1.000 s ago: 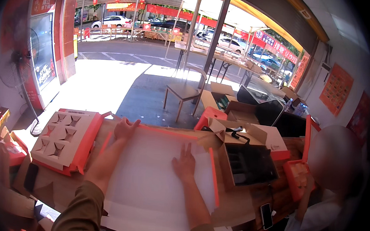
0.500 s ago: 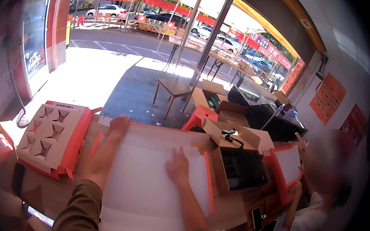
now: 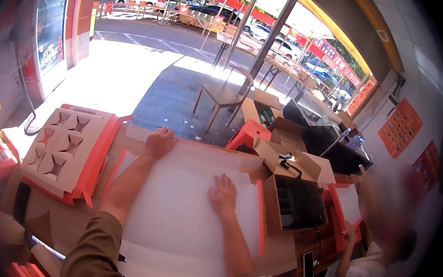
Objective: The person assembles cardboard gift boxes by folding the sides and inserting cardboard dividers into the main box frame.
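Note:
A large white cardboard sheet [image 3: 184, 213] with red strips along its left and right sides lies before me on the table. My left hand [image 3: 161, 143] rests at its far left edge, fingers slightly bent over the fold and nothing seen inside them. Flat on the right half of the sheet lies my right hand [image 3: 222, 196], open, its fingers pointing away from me. To the left sits a stack of red box pieces topped by a brown cardboard insert [image 3: 57, 149] with several star-shaped cutouts.
An open carton [image 3: 297, 204] with a black item in it stands right of the sheet. Farther right, a co-worker holds a red-edged box piece [image 3: 346, 203]. A phone [image 3: 308, 265] lies near the table edge. Beyond the table are a red stool [image 3: 250, 134] and a chair [image 3: 222, 94].
The view has shifted slightly. My left hand has moved right along the far edge, its fingers now more bent. My right hand stays on the sheet. The co-worker's box piece is lower.

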{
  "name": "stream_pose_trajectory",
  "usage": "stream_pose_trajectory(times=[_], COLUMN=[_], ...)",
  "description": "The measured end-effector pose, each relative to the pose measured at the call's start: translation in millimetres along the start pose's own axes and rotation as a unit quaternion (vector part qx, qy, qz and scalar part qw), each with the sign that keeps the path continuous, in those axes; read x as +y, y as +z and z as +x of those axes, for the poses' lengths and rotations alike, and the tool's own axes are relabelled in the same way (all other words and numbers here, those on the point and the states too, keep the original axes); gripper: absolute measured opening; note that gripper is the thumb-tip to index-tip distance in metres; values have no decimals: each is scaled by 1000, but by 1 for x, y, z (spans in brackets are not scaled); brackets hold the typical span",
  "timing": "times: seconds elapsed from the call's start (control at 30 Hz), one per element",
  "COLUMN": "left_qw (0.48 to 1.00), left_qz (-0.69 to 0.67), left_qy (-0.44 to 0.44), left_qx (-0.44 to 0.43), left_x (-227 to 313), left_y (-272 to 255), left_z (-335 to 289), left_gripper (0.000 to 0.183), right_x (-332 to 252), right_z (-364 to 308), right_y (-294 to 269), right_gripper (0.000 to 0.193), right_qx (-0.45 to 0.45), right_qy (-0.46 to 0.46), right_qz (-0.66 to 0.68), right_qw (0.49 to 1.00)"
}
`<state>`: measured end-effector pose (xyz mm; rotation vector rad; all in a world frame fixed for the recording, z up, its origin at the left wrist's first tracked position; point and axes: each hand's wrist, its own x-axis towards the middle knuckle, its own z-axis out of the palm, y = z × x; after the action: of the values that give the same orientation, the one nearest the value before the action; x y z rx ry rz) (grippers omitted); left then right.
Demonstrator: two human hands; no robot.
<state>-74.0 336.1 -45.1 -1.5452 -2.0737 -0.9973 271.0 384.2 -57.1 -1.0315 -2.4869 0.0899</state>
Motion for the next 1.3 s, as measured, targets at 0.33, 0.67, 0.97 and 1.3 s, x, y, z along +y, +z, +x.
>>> stream_pose_trajectory(times=[0.33,0.67,0.97,1.3], left_qw=[995,995,969,944], left_qz=[19,33,48,67], left_qy=[-87,9,-56,-62], left_qx=[-44,-93,-235,-317], left_x=[-7,1,27,38], left_y=[16,9,-10,-18], left_z=[2,-4,-8,3], left_gripper=[19,26,75,95], right_x=[20,43,36,30], right_z=[61,103,106,98], right_y=[5,30,23,16], right_gripper=[60,85,90,77], right_qx=[-7,-94,-116,-27], right_qy=[67,63,90,109], right_qz=[20,-52,-27,0], right_qw=[998,992,989,994])
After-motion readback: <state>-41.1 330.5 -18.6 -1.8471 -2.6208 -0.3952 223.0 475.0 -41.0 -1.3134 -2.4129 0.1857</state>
